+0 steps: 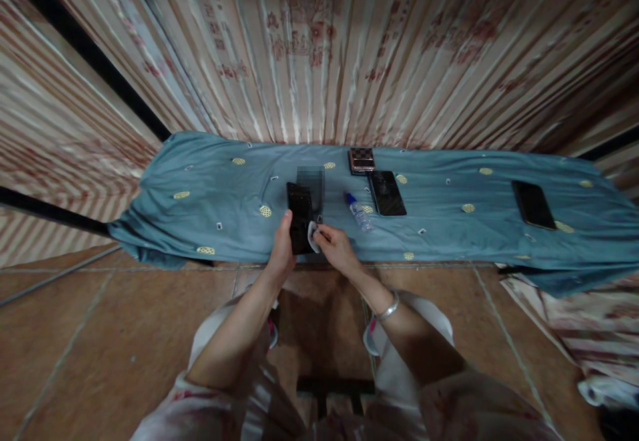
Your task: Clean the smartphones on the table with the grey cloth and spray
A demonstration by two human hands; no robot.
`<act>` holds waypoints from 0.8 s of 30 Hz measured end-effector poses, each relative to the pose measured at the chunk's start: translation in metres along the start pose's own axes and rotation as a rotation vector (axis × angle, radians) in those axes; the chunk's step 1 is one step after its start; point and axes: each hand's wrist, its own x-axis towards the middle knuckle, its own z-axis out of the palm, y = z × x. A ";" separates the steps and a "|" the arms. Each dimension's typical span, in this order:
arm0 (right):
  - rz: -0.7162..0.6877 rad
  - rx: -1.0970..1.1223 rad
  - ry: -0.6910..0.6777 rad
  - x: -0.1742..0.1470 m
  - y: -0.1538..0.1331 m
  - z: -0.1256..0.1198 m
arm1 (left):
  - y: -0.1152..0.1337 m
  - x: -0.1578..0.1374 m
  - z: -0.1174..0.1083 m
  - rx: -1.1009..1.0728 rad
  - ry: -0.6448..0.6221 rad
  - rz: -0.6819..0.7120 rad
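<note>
On my head view, the black phone point(300, 209) is inside the L hand point(282, 249), w/ its lower part in the grip and its upper end sticking out forward, slightly tilted to the L. The L hand is closed around it: thumb lies along the L edge, other fingers are mostly hidden underneath, so I can't tell their exact pos. The R hand point(337, 248) is pinched, thumb & fingertips pressed together on a small white pad point(312, 237), which is at the lower R edge of the phone; how firmly it presses, I can't tell. Both hands are near the front edge of the teal cloth point(239, 205). A pixelated patch point(314, 178) covers the area beside the phone's upper end, so details there are unclear. To the R of the hands, a clear bottle w/ blue cap point(358, 212) lies on its side; next to it is a dark tablet-like device point(388, 193), w/ a checkered box point(361, 160) just behind. Another phone point(533, 204) lies well apart, toward the R end.
</note>
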 end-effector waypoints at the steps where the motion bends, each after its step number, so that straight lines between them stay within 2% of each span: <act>1: 0.002 0.007 -0.010 -0.002 -0.001 0.001 | 0.002 0.000 0.000 0.000 -0.013 0.003; 5: 0.011 0.003 -0.045 -0.009 -0.008 0.002 | 0.008 0.000 -0.002 -0.010 -0.093 0.002; 11: -0.043 -0.139 -0.155 -0.018 -0.023 -0.013 | 0.014 0.003 -0.005 -0.116 -0.081 -0.021; 13: -0.103 -0.216 -0.094 -0.020 -0.026 -0.022 | 0.015 0.004 -0.006 -0.148 -0.102 -0.041; 16: -0.291 -0.329 0.021 -0.021 -0.027 -0.029 | 0.015 0.005 -0.007 -0.173 -0.120 -0.074; 19: -0.444 -0.445 -0.001 -0.022 -0.026 -0.029 | 0.014 0.006 -0.006 -0.160 -0.145 -0.088; 24: -0.515 -0.517 -0.030 -0.025 -0.028 -0.023 | 0.012 0.006 -0.005 -0.166 -0.158 -0.120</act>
